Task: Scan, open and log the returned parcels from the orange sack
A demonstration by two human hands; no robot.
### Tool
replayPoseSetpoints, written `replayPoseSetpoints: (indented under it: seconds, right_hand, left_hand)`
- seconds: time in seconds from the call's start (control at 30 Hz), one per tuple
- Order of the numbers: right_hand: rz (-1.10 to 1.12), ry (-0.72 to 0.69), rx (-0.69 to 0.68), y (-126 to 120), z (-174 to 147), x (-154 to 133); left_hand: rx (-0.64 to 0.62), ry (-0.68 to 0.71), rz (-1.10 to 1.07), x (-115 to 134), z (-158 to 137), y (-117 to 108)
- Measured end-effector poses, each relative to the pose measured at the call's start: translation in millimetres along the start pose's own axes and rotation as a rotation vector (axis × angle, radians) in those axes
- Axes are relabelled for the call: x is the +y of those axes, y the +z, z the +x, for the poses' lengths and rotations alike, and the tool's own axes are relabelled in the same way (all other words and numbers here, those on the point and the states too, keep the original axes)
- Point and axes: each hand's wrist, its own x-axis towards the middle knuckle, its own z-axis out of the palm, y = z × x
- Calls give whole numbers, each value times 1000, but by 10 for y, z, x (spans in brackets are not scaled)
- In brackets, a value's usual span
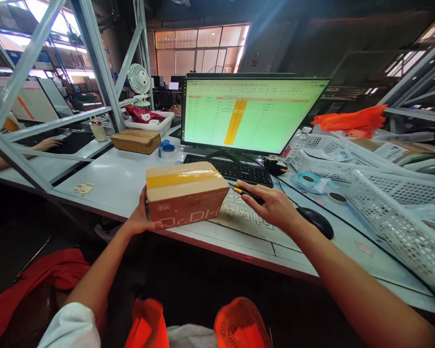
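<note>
The left hand (138, 217) is clamped on one end of a taped carton (186, 198), which extends rightward from this grip. The right hand (271, 203), closed around a black-and-yellow tool (252, 195), is beside the opposite end; a keyboard (243, 172) lies beyond both.

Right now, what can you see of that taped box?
The box is brown, apparently cardboard, and closed, with shiny yellow tape along its top and pale lettering on its front. It is at the table's near edge, before the keyboard. The left hand grips its left end; a tool in the right hand is close, contact unclear.
</note>
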Motion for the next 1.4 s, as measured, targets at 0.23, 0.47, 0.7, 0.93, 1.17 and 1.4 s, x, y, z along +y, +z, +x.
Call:
replayPoseSetpoints:
  seconds: [0.23, 0.47, 0.7, 0.93, 1.17, 1.4]
  right_hand:
    - [-111, 252, -11, -124, -151, 157]
    - [-93, 147, -97, -340, 167, -507]
    - [-208, 24, -192, -296, 808, -1487]
    - [-324, 15, -223, -323, 1137, -1882]
    - [-382, 39, -220, -271, 1038, -2053]
    - [-367, 74, -302, -114, 737, -2054]
  left_hand:
    - [325, 20, 455, 751, -3, -129]
    - [285, 225, 1044, 1833, 113, -70]
    - [189, 191, 1136, 1760, 140, 84]
    - [170, 57, 1371, 1968, 105, 156]
    - [174, 51, 1397, 1966, 105, 191]
    - [220, 78, 1313, 1934, 130, 136]
